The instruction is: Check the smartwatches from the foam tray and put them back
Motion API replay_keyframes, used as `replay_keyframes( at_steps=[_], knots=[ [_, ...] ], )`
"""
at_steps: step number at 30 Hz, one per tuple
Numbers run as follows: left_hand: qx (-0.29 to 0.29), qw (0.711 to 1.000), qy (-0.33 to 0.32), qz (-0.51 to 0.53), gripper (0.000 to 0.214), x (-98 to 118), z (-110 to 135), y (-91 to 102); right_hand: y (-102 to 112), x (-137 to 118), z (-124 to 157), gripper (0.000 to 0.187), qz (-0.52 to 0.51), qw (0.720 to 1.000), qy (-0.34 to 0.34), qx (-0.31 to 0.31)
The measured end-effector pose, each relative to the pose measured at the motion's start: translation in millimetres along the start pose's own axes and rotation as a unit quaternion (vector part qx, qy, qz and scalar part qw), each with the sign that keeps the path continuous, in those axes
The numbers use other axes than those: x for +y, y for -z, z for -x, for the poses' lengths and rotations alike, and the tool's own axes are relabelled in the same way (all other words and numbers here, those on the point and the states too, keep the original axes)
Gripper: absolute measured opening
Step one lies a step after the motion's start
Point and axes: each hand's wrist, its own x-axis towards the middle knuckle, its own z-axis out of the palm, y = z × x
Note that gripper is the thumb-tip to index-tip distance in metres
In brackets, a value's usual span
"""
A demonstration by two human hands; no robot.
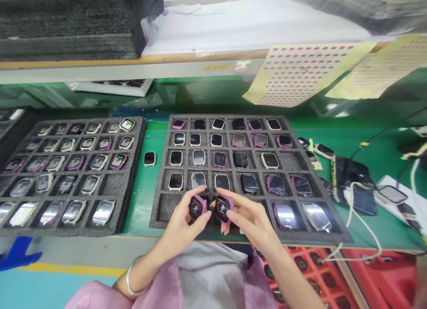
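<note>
My left hand (187, 222) is closed on a purple smartwatch (196, 206) with its screen lit. In my right hand (248, 217) is a second purple smartwatch (222, 208), also showing a lit dial. Both watches are held side by side, faces up, just above the front row of a dark grey foam tray (162, 166). Rows of watch bodies with cream, purple and black cases lie in that tray's compartments. A single cream-cased watch (150, 158) rests on the green table to the tray's left.
Another foam tray (131, 180) of watches, several with lit screens, lies at left. On the right are loose watches (323, 151), a black pouch (355, 184) and a white cable (350, 211). Sticker sheets (300, 71) hang from the shelf edge (187, 58). Red trays (300, 273) stand below the table.
</note>
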Motion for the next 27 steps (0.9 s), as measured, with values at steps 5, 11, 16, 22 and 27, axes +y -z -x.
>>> replay_keyframes(
  at_steps=[5, 11, 16, 22, 27],
  knots=[
    [-0.015, 0.993, -0.002, 0.118, 0.051, 11.5, -1.4, 6.8, -3.5, -4.1, -3.3, 0.045, -0.016, 0.999, -0.007, 0.036],
    [-0.06, 0.976, 0.068, 0.199, 0.033, 26.4, 0.4, 17.6, -1.2, 0.7, -5.5, 0.049, 0.025, 0.999, -0.014, 0.034],
    [-0.053, 0.98, 0.076, 0.177, 0.035, 23.5, 1.1, 15.6, -5.0, 3.3, -2.7, 0.048, 0.027, 0.997, -0.016, 0.064],
    [-0.057, 0.982, 0.075, 0.166, 0.033, 19.7, 1.0, 13.5, -4.6, 4.8, -1.0, 0.048, 0.031, 0.997, -0.009, 0.076],
    [-0.054, 0.983, 0.068, 0.162, 0.032, 19.4, 0.2, 12.7, -7.1, 4.2, -0.1, 0.047, 0.047, 0.995, -0.001, 0.085]
  ],
)
